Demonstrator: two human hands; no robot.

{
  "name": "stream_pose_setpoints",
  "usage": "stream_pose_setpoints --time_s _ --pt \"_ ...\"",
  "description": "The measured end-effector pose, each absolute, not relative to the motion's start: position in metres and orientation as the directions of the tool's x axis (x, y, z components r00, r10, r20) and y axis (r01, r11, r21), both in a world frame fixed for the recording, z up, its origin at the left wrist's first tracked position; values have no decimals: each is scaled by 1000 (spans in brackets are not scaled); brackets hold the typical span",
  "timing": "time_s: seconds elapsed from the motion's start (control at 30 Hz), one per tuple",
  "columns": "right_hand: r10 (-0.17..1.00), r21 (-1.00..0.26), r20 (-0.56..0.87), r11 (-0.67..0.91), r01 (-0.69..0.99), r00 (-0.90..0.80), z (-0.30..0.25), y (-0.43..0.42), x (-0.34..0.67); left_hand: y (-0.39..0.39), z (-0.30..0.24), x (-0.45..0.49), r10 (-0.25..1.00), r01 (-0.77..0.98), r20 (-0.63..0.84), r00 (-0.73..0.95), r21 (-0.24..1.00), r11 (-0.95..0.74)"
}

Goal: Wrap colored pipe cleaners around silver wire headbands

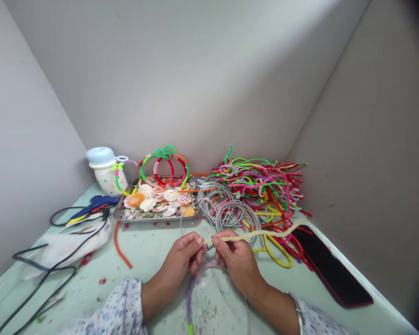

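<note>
A pale yellow pipe cleaner [265, 233] stretches from between my two hands out to the right. My left hand [179, 260] is closed, thumb and forefinger pinching near its left end. Just beside it, my right hand [240, 264] pinches the same strip, whose long free end trails past the fingers. Below my hands hangs a thin wire hoop partly wrapped in purple, pink and green fuzzy strips [189, 302]. The hoop's upper part runs to my fingers, where the exact grip on it is hidden.
Behind my hands lie grey wire coils [226, 211] and a metal tray [153, 219] of shells with wrapped hoops [165, 168]. Coloured pipe cleaners [258, 179] pile up at back right, near a phone [335, 270]. A white jar [108, 174], glue gun [94, 207] and black cable [61, 267] occupy the left.
</note>
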State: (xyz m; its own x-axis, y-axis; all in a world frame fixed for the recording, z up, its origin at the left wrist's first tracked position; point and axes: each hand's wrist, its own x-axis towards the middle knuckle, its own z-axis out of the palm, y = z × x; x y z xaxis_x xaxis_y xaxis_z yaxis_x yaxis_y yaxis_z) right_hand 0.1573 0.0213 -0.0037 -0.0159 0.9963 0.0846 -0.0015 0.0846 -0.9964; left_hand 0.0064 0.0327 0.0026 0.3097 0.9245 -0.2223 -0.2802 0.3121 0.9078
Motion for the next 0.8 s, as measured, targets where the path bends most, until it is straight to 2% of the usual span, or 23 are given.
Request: stream_pose_setpoints --time_s 0.4,0.8 --pt "990 -992 125 124 -15 -61 -11 25 162 36 -1 5 894 -258 -189 406 915 311" --pt "996 -996 83 82 -31 -31 -8 25 161 35 1 3 867 -239 -173 468 919 313"
